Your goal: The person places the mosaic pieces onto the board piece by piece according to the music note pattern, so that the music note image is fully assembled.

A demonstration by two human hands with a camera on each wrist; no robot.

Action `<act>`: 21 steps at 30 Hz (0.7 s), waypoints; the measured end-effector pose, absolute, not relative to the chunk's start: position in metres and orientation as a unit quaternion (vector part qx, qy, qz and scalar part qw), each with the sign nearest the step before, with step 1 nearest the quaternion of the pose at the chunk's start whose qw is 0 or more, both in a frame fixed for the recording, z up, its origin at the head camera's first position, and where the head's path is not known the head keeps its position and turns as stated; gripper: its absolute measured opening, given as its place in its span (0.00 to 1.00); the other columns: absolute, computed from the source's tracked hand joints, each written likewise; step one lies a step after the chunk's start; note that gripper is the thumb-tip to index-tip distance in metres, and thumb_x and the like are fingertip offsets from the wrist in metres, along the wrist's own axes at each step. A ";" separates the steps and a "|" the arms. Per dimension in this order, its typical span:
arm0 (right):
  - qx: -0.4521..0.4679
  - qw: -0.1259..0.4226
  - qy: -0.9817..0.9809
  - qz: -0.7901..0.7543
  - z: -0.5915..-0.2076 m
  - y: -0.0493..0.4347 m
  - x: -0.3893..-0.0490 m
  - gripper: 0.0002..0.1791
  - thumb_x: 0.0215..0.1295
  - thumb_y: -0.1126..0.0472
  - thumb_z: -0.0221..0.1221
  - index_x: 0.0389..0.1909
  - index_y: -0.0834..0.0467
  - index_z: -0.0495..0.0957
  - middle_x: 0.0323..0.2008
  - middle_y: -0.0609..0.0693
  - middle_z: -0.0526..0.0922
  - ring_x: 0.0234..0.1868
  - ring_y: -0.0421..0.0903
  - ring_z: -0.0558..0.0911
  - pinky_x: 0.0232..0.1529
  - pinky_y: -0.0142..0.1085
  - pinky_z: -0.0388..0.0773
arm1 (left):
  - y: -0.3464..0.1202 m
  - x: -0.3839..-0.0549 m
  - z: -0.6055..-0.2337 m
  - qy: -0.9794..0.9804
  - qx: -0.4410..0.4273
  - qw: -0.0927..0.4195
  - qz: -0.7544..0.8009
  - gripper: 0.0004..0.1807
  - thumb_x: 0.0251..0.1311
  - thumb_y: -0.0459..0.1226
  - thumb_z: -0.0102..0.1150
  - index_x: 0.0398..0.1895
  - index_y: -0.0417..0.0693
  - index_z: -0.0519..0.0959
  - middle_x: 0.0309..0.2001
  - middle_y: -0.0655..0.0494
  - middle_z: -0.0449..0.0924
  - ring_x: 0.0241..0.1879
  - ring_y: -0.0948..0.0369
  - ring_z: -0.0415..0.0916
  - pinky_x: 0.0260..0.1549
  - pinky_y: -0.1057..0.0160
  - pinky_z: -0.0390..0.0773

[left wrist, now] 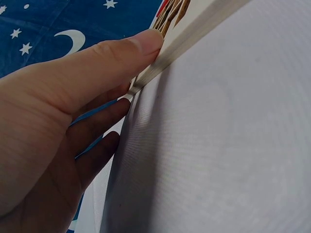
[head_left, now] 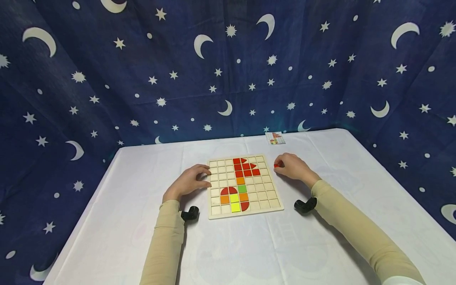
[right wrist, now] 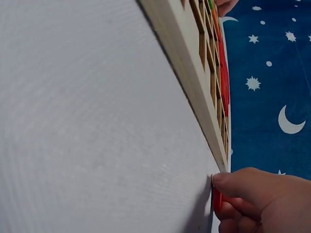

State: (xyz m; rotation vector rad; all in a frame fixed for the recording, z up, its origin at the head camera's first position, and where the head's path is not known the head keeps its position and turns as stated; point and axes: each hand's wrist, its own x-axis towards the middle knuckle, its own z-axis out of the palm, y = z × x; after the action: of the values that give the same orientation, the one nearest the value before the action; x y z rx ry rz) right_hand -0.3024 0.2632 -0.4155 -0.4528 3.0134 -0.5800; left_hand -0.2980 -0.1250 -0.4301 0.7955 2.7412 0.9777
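A wooden grid board (head_left: 265, 194) lies on the table, with red, orange, green and yellow tiles in some of its squares. My left hand (head_left: 188, 182) rests at the board's left edge; its thumb and index finger touch the rim. The left wrist view shows this hand (left wrist: 63, 111) with thumb on the rim and other fingers loosely extended. Just off the board's right side, near its far corner, my right hand (head_left: 293, 166) pinches a red tile (right wrist: 216, 199) between thumb and fingers. The fingers cover much of that tile, so its shape is hidden.
A small pattern card (head_left: 275, 138) with a coloured grid picture lies near the table's far edge. White cloth covers the table (head_left: 114, 221). Behind it hangs a dark blue curtain (head_left: 185, 99) with moons and stars.
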 end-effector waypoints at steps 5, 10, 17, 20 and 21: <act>-0.167 0.019 0.962 -0.215 -0.410 0.255 -0.301 0.09 0.60 0.61 0.65 0.38 0.62 0.82 0.31 0.50 0.80 0.30 0.46 0.74 0.33 0.39 0.74 | -0.125 -0.298 -0.430 0.908 0.264 0.064 0.318 0.23 0.54 0.41 0.72 0.52 0.41 0.81 0.64 0.47 0.71 0.68 0.48 0.63 0.70 0.51 0.60; -0.199 0.033 0.953 -0.226 -0.406 0.243 -0.300 0.10 0.61 0.60 0.65 0.40 0.62 0.82 0.34 0.50 0.81 0.32 0.45 0.75 0.36 0.39 0.75 | -0.125 -0.297 -0.428 0.908 0.263 0.064 0.320 0.23 0.54 0.41 0.72 0.52 0.41 0.80 0.64 0.46 0.71 0.68 0.48 0.63 0.69 0.50 0.60; -0.213 0.071 0.953 -0.202 -0.406 0.236 -0.299 0.09 0.62 0.60 0.65 0.41 0.60 0.82 0.30 0.47 0.79 0.33 0.45 0.73 0.38 0.39 0.73 | -0.124 -0.297 -0.428 0.906 0.265 0.064 0.324 0.23 0.54 0.41 0.72 0.52 0.41 0.80 0.64 0.45 0.71 0.67 0.48 0.64 0.69 0.51 0.60; -0.216 0.069 0.953 -0.200 -0.407 0.236 -0.299 0.07 0.63 0.60 0.65 0.39 0.59 0.83 0.29 0.46 0.78 0.32 0.45 0.72 0.36 0.38 0.71 | -0.124 -0.297 -0.428 0.905 0.265 0.064 0.327 0.23 0.54 0.41 0.72 0.51 0.41 0.81 0.64 0.45 0.71 0.67 0.48 0.64 0.69 0.50 0.61; -0.217 0.066 0.953 -0.199 -0.407 0.236 -0.299 0.07 0.63 0.60 0.65 0.39 0.59 0.83 0.29 0.46 0.79 0.32 0.45 0.73 0.36 0.38 0.72 | -0.124 -0.297 -0.428 0.905 0.265 0.064 0.327 0.23 0.54 0.41 0.72 0.51 0.41 0.81 0.64 0.46 0.71 0.67 0.48 0.64 0.69 0.50 0.61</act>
State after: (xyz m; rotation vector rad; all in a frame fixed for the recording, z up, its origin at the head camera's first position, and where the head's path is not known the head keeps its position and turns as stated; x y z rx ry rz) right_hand -0.2991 0.2356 -0.4074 -0.6547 2.8754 -0.6017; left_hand -0.2967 -0.1243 -0.4284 0.7999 2.7319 0.9885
